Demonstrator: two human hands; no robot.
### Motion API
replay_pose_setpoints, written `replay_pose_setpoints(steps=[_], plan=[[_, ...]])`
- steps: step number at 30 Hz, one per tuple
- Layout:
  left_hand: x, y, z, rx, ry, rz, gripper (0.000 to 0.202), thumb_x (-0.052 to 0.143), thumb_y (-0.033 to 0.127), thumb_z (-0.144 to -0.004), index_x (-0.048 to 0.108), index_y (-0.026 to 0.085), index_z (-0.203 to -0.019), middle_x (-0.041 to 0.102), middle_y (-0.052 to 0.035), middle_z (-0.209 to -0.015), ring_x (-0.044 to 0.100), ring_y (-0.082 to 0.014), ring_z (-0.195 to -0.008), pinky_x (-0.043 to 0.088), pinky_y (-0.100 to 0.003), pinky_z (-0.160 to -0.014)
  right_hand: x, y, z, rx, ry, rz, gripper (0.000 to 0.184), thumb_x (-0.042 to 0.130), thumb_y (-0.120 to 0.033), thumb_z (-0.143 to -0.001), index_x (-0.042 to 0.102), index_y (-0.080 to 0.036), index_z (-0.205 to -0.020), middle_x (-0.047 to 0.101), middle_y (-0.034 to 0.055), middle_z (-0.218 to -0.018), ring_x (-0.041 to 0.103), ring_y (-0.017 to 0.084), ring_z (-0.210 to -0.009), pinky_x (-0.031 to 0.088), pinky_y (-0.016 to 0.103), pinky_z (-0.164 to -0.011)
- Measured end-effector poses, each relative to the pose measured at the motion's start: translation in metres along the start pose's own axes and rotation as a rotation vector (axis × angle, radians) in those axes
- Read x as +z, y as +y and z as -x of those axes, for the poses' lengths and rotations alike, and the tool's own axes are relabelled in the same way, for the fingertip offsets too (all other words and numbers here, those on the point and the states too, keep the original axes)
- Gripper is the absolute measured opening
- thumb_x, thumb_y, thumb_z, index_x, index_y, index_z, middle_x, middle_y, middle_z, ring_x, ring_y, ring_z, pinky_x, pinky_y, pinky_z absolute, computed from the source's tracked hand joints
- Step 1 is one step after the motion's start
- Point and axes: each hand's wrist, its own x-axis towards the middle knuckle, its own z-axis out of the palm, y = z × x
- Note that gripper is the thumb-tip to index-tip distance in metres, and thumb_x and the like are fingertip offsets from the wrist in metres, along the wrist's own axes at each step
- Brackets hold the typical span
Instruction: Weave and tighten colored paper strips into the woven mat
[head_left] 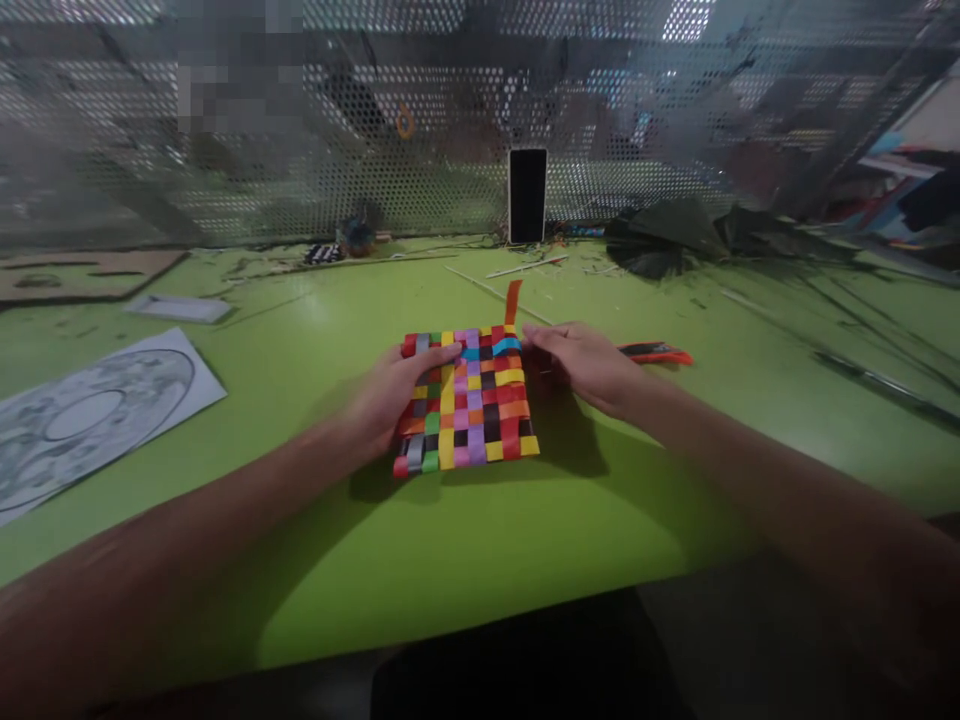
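A square mat woven from coloured paper strips (469, 405) lies flat on the green table (480, 540). My left hand (390, 395) rests on its left side, fingers stretched flat over the weave. My right hand (585, 362) touches the mat's upper right corner, fingers extended toward a blue strip. One orange strip end (512, 302) sticks up from the top edge.
A red-and-black cutter (656, 352) lies just right of my right hand. A phone (527, 195) stands against the perforated metal screen at the back. A printed sheet (90, 415) lies at the left. Dark leaves (675, 240) and thin sticks are at the back right.
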Motion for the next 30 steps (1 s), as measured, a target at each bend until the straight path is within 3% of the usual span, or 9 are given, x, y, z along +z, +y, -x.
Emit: replay_pose_setpoints(steps=[5,13,19,25,30], plan=[[0.001,0.004,0.003,-0.037,0.038,0.017,0.032,0.079,0.03,-0.079,0.062,0.019,-0.103,0.077,-0.0083,-0.083,0.074,-0.0227,-0.057,0.064,-0.035,-0.053,-0.003,0.001,0.001,-0.052,-0.056,0.027,0.034,0.06,-0.04,-0.098,0.069,-0.016,-0.076,0.065,0.0044,-0.072,0.053,0.012,-0.061,0.044,0.025,-0.055],[0.001,0.003,0.002,-0.044,0.015,0.012,0.026,0.078,0.029,-0.079,0.064,0.018,-0.098,0.077,-0.0086,-0.081,0.073,-0.0225,-0.057,0.064,-0.035,-0.053,-0.003,0.003,0.001,-0.027,-0.086,-0.004,0.034,0.066,-0.043,-0.094,0.069,-0.017,-0.073,0.066,0.004,-0.072,0.056,0.012,-0.063,0.046,0.025,-0.057],[-0.002,-0.001,-0.001,0.003,0.001,0.015,0.028,0.079,0.029,-0.078,0.063,0.02,-0.099,0.077,-0.0073,-0.081,0.074,-0.0232,-0.059,0.065,-0.037,-0.054,-0.002,0.0,0.002,0.007,-0.078,0.006,0.025,0.07,-0.037,-0.093,0.072,-0.016,-0.078,0.07,0.0051,-0.078,0.061,0.014,-0.07,0.049,0.025,-0.061],[0.005,0.001,0.005,0.053,0.047,0.018,0.021,0.079,0.025,-0.079,0.066,0.019,-0.095,0.077,-0.0062,-0.081,0.074,-0.0218,-0.06,0.065,-0.035,-0.055,-0.008,0.009,-0.005,-0.062,-0.106,0.062,0.033,0.078,-0.05,-0.083,0.073,-0.017,-0.082,0.068,0.0035,-0.075,0.058,0.013,-0.066,0.047,0.026,-0.06],[0.011,0.0,0.009,0.113,0.074,0.012,0.011,0.076,0.022,-0.081,0.069,0.019,-0.089,0.077,-0.0044,-0.08,0.074,-0.0205,-0.063,0.065,-0.034,-0.059,-0.008,0.004,0.0,-0.083,-0.109,0.141,0.033,0.075,-0.048,-0.085,0.068,-0.017,-0.077,0.062,-0.0003,-0.068,0.052,0.011,-0.059,0.044,0.026,-0.058]])
